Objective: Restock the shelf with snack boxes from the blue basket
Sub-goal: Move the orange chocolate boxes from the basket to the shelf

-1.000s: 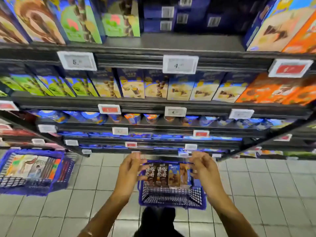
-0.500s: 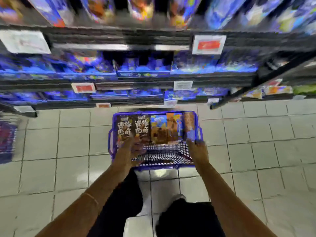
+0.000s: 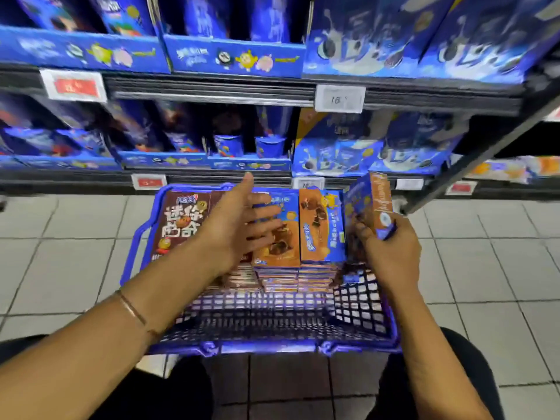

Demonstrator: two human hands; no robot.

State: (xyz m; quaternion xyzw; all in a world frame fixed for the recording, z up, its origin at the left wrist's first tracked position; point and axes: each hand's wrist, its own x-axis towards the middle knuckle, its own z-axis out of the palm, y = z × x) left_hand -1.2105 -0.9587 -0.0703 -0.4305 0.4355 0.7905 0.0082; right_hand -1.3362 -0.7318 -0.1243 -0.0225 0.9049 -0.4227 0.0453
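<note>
A blue wire basket (image 3: 272, 348) sits on the tiled floor in front of the low shelves. Its far half holds stacked snack boxes: dark brown ones (image 3: 178, 225) on the left, orange-and-blue ones (image 3: 321, 228) to the right. My right hand (image 3: 391, 253) grips one orange-and-blue box (image 3: 371, 204), tilted upright over the basket's right side. My left hand (image 3: 239, 228) hovers over the middle stacks with its fingers spread; contact with the boxes is unclear.
The shelf (image 3: 212, 92) holds blue snack boxes and cups on two visible levels, with price tags (image 3: 339, 98) along the edges. A dark shelf post (image 3: 485, 156) slants down at the right. Grey floor tiles (image 3: 60, 253) flank the basket.
The view has dropped lower and closer to the basket. My right hand has taken hold of a box at the right end and tilted it up. My left hand moved over the middle stacks.
</note>
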